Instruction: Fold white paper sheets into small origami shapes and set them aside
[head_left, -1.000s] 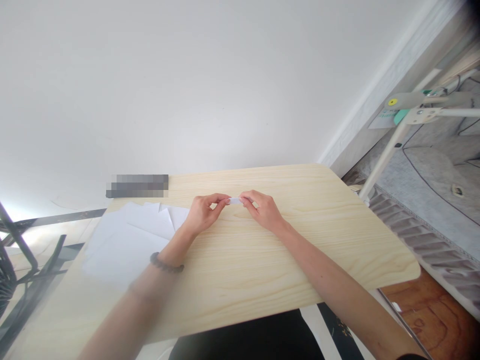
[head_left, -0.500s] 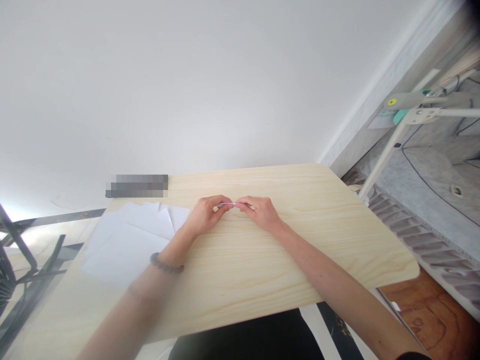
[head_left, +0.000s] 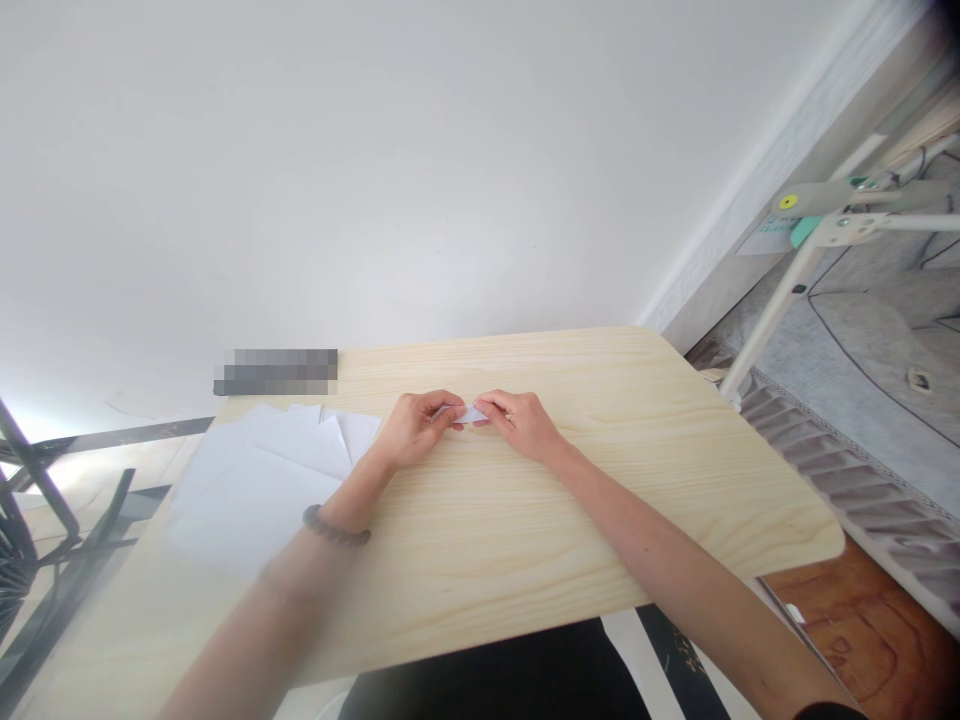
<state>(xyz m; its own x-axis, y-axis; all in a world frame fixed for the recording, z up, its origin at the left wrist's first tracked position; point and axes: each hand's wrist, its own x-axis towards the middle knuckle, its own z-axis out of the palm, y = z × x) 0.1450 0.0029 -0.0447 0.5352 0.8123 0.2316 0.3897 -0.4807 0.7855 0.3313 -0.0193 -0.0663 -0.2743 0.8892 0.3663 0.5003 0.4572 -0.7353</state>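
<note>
A small folded piece of white paper [head_left: 469, 413] lies low over the light wooden table [head_left: 525, 520], near its far middle. My left hand [head_left: 416, 428] pinches its left end with curled fingers. My right hand [head_left: 521, 422] pinches the right end, thumb and forefinger pressed together. A dark bead bracelet [head_left: 335, 527] circles my left wrist.
Several loose white paper sheets [head_left: 255, 470] lie spread on the table's left part. A white wall rises behind the table. To the right stand a white lamp arm [head_left: 780, 290] and a grey patterned rug [head_left: 862, 340]. A dark metal chair frame [head_left: 37, 530] is at the far left.
Both hands have lowered the small paper from a little above the table down to its surface, and the fingers have drawn closer together on it.
</note>
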